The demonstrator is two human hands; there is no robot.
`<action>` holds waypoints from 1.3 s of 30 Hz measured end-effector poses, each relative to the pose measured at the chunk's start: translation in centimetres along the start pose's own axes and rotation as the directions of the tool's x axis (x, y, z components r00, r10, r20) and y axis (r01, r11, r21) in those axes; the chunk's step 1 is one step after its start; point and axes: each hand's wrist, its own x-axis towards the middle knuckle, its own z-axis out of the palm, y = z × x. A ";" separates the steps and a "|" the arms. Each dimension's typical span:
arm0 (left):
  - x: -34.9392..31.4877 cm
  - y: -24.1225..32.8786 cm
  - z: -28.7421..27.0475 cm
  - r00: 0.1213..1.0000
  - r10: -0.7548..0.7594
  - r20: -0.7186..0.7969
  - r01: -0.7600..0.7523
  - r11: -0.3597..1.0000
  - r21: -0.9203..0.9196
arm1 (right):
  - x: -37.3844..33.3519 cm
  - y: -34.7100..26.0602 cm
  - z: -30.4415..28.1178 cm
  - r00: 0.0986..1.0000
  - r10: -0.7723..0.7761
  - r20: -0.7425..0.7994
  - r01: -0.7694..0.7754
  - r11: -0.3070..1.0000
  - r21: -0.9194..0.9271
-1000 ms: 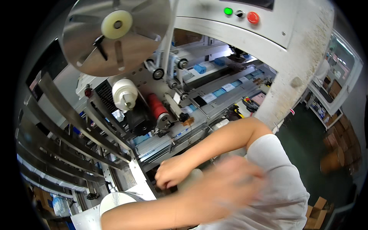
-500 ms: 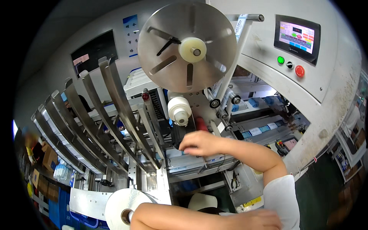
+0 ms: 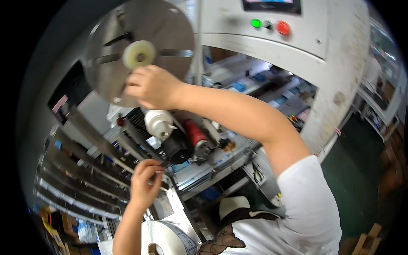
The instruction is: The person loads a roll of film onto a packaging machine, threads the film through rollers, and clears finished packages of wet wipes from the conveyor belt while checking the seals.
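My right hand (image 3: 154,88) is raised in front of a large slotted metal disc (image 3: 174,36), just below its pale hub (image 3: 139,54). Its fingers are bent and blurred, and I cannot make out whether they touch the disc. Below the wrist sits a white roller (image 3: 160,124) on a spindle, with a black cylinder (image 3: 177,147) and a red roller (image 3: 195,132) beside it. My left hand (image 3: 145,183) is lower, beside the slanted metal guides, its fingers loosely bent apart from the thumb with nothing visible in them. A large white roll (image 3: 170,238) lies near my left forearm.
Tall curved metal guides (image 3: 95,142) fan out at the left. At the upper right, the machine's white panel carries a green button (image 3: 255,23) and a red button (image 3: 283,28). Behind my right arm runs a conveyor with blue packets (image 3: 239,86). Cardboard boxes (image 3: 69,224) stand at lower left.
My view has swung, so the disc now appears further left. My right hand has risen from beside the conveyor to the disc. My left arm, earlier folded across the lower edge, now reaches forward.
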 end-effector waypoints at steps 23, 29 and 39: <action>12.4 -7.5 -5.3 0.824 -0.224 -0.520 0.158 0.973 -0.170 | 3.5 11.7 -5.8 0.920 0.344 -0.190 -0.322 0.937 0.136; 13.5 -8.6 -4.3 0.814 -0.326 -0.482 0.092 0.890 -0.446 | 1.5 11.1 -6.1 0.977 0.186 0.101 -0.176 0.980 -0.094; 15.5 -8.5 -3.4 0.752 -0.491 -0.439 0.079 0.729 -0.680 | -0.2 10.0 -6.5 0.935 0.210 0.285 -0.126 0.949 -0.288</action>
